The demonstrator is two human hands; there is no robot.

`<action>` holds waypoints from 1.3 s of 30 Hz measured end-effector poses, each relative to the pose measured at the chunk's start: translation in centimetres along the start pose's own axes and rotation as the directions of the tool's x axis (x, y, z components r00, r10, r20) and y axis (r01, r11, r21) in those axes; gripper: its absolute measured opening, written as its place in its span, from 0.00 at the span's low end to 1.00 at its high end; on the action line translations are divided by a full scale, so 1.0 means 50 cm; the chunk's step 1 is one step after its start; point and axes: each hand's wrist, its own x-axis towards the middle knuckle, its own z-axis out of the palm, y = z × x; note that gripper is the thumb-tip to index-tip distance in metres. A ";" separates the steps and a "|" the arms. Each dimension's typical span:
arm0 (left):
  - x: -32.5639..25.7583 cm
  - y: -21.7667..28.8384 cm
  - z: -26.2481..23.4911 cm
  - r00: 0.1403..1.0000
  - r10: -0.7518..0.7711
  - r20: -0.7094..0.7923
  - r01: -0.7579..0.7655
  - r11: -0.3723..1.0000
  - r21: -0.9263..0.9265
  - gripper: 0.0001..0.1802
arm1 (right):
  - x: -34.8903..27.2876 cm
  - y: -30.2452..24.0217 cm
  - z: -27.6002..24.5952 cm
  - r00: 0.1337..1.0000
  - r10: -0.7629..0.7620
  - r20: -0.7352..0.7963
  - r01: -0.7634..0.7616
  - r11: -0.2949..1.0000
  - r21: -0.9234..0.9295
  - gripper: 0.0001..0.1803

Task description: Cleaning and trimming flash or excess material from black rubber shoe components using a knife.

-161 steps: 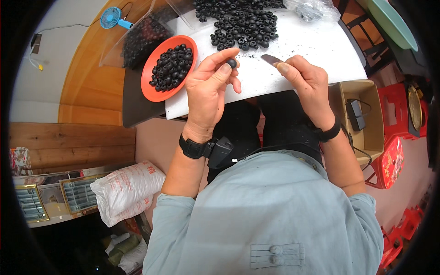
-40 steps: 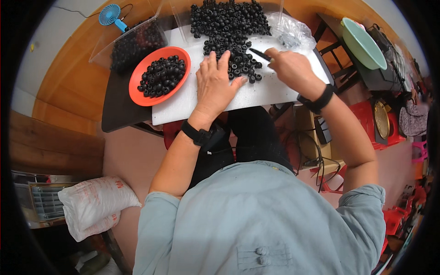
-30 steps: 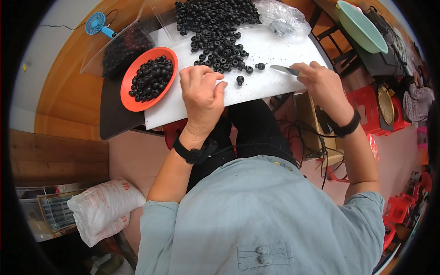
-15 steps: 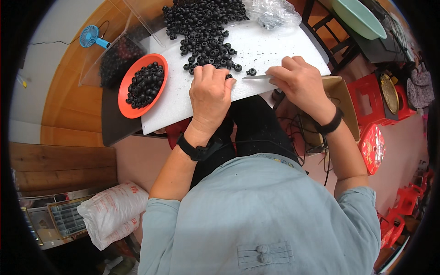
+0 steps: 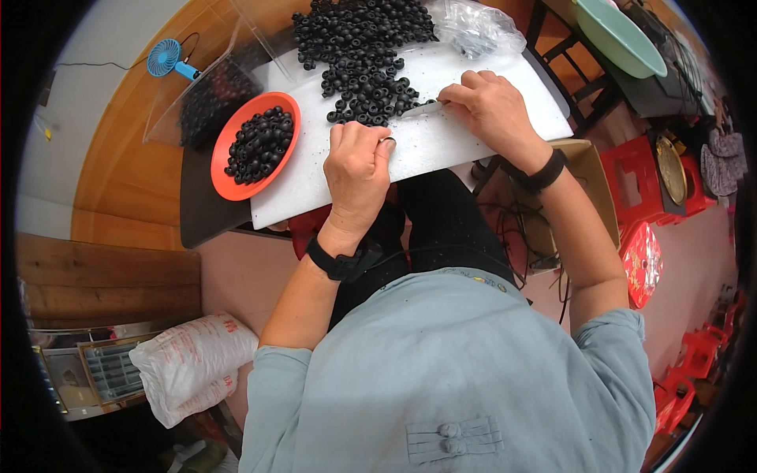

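Note:
My left hand is closed near the front edge of a white foam board. A small black round part shows between its thumb and finger, mostly hidden. My right hand grips a thin knife, its blade pointing left against the near edge of a heap of black round parts with holes. The blade touches or nearly touches loose parts there. Left of my left hand, an orange bowl holds more of these black parts.
A clear plastic box with dark parts stands behind the bowl. Crumpled clear plastic bags lie at the board's far right. Beyond are a blue fan, a pale green basin, a cardboard box and red stools.
My right hand has moved away from me and left, bringing the knife to the heap's edge. The part that lay alone beside the blade is now up against the heap.

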 end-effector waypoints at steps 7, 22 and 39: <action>0.009 0.009 -0.004 0.998 0.056 0.016 -0.057 0.993 0.105 0.08 | -0.021 -0.039 -0.009 1.000 -0.004 -0.012 0.004 1.000 0.013 0.05; 0.003 -0.006 -0.029 0.992 0.092 0.090 -0.108 0.973 0.203 0.10 | -0.055 -0.055 -0.037 0.999 -0.010 -0.049 0.013 0.998 0.066 0.03; -0.011 -0.033 -0.064 0.830 -0.349 0.436 0.521 0.204 -0.829 0.15 | -0.033 -0.114 -0.027 0.945 0.310 0.102 -0.242 0.459 0.855 0.08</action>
